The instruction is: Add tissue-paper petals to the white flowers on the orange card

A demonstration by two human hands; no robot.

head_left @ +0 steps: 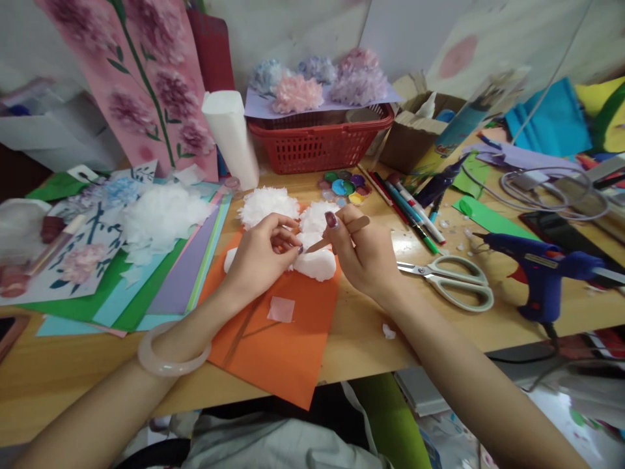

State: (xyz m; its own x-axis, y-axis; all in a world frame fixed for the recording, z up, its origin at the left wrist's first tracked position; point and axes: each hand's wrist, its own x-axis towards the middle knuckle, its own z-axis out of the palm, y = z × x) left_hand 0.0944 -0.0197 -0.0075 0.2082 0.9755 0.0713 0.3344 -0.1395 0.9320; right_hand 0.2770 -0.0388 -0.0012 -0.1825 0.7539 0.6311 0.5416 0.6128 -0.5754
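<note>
Over the orange sheet [297, 352], my right hand [364, 257] is closed on a thin brown wooden stick [359, 223], whose tapered end points down to the left. The fingertips of my left hand [266, 254] pinch together close to that end; what they hold, if anything, is too small to make out. Just under my hands lies a smooth white oval pad [317, 265]. Behind them are a fluffy white paper flower [268, 205] and another white ruffled clump [315, 220]. A small pink paper square [281, 309] rests on the orange sheet.
Scissors [454, 280] and a blue glue gun [537, 264] lie to the right, with markers [415, 208] farther back. Coloured papers and white tissue pieces [161, 212] cover the left. A red basket [317, 143] bearing paper flowers stands behind, beside a white roll [232, 137].
</note>
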